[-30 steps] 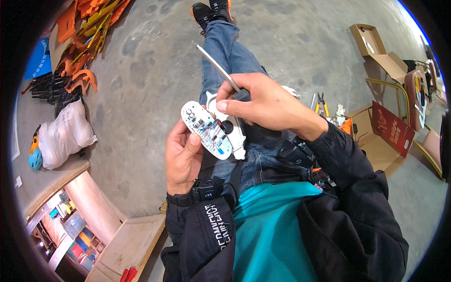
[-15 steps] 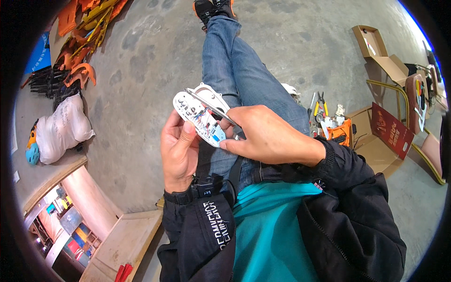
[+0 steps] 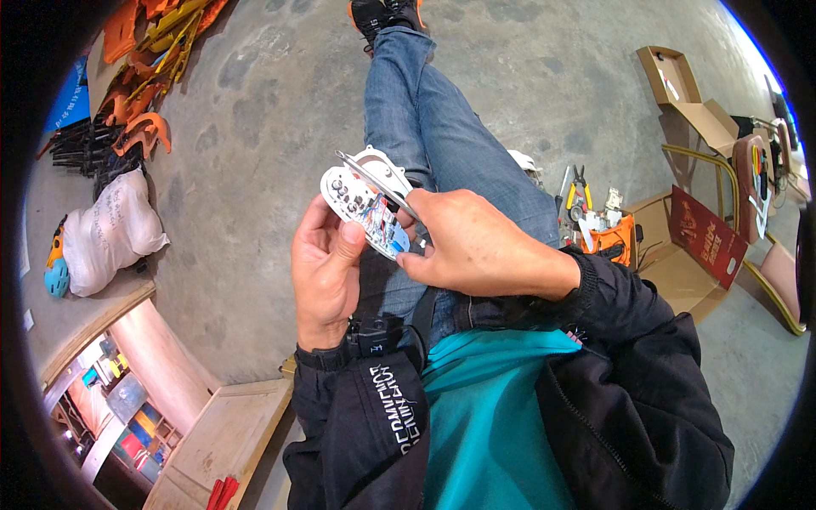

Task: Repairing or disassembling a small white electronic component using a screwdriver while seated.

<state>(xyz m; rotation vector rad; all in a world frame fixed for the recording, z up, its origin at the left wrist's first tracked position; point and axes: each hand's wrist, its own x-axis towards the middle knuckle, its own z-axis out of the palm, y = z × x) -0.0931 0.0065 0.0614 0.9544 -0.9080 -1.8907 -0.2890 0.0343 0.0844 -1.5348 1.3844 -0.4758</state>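
Above my lap is an opened, oval white device. Its front half, a casing with round parts, red and blue wires and a blue piece at its lower end, is gripped by my left hand, thumb along its near edge. Behind it shows a second white casing half with a round recess. My right hand holds a slim grey metal tool that looks like tweezers, lying slantwise across the device with one end past its upper edge. The right thumb and fingers are at the casing's lower end, hiding part of it.
My outstretched legs lie beneath the device. On the floor to the right are yellow-handled pliers, an orange tool box and a cardboard box. A chair stands beyond. Leftward are a white sack and orange parts.
The front casing has tilted and shifted slightly right, turning its wired inside more edge-on. My right hand and the tweezers have moved only a little; my left hand keeps its grip.
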